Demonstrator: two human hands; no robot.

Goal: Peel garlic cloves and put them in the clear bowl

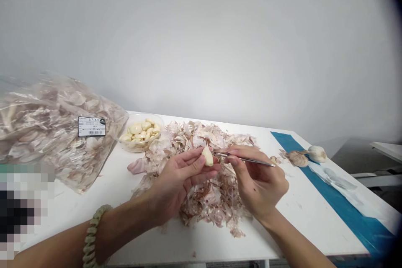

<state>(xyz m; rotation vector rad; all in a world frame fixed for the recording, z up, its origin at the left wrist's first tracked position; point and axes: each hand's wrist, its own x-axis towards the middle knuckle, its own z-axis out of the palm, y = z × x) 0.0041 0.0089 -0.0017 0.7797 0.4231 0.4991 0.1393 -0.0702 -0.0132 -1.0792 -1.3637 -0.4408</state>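
Between the thumb and fingers of my left hand (pixel 179 180) is a pale peeled garlic clove (pixel 207 157). My right hand (pixel 259 176) grips slim metal tweezers (pixel 251 159), whose tip is at the clove's right side. Both hands are above a heap of papery garlic skins (pixel 216 201). Behind my left hand, a clear round bowl (pixel 138 145) holds several peeled cloves.
A large clear bag (pixel 59 130) of skins with a label lies at the left. To the right, garlic bulbs (pixel 317 153) rest by a blue strip (pixel 329 192) and a crumpled clear plastic piece. A grey wall stands behind the white table (pixel 307 213).
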